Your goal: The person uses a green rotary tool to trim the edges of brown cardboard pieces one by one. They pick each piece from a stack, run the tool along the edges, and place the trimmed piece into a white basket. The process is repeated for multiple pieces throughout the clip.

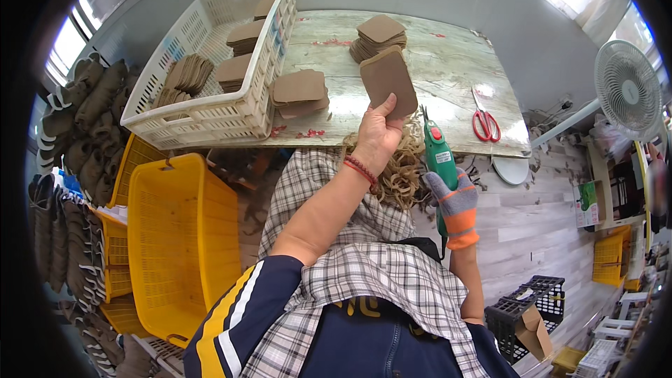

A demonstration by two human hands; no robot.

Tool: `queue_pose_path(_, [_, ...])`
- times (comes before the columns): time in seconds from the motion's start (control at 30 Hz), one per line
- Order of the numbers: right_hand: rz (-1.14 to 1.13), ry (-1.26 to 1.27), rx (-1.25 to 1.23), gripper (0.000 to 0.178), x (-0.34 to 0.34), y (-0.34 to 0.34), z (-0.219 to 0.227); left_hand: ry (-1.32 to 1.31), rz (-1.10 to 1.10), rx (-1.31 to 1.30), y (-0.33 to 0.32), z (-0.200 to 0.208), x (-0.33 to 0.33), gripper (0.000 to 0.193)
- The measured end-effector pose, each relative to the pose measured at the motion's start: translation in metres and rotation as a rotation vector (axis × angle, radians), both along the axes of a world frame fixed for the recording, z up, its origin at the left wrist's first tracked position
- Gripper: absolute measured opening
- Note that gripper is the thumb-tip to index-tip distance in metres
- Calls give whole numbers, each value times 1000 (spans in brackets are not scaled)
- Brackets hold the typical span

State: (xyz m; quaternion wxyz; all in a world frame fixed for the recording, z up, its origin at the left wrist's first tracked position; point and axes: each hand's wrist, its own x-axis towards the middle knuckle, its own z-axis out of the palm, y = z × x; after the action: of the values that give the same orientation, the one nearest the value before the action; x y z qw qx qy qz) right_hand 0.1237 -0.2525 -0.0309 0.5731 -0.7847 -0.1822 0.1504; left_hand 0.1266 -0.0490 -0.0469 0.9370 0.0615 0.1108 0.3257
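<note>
My bare left hand (pixel 381 133) grips the lower end of a flat brown rounded-corner piece (pixel 386 78), thumb on top, tilted up over the table edge. In a grey and orange glove, my right hand (pixel 455 203) is wrapped round green handheld electric scissors (pixel 439 150), whose tip points up beside the piece. Behind the held piece stands a stack of like brown pieces (pixel 381 31). A lower stack (pixel 299 91) lies to the left, against the crate. Curled brown offcut strips (pixel 402 175) heap below the table edge, between my hands.
A white plastic crate (pixel 255 101) with more brown stacks occupies the table's left. Red-handled scissors (pixel 486 126) lie on the table (pixel 448 77) at right. A fan (pixel 628 84) stands beyond. Yellow bins (pixel 164 238) are at my left; a black crate (pixel 514 315) sits on the floor, right.
</note>
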Motion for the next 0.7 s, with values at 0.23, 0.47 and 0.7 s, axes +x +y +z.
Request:
queue_pose_path(0.23, [-7, 9, 2, 39, -4, 1, 11, -46, -57, -23, -12, -4, 1, 33])
queue_pose_path(0.47, [-34, 42, 73, 36, 0, 5, 12, 10, -101, 46, -25, -15, -1, 36])
queue_pose_path(0.7, [-65, 12, 96, 32, 5, 5, 18, 40, -162, 103, -43, -22, -7, 29])
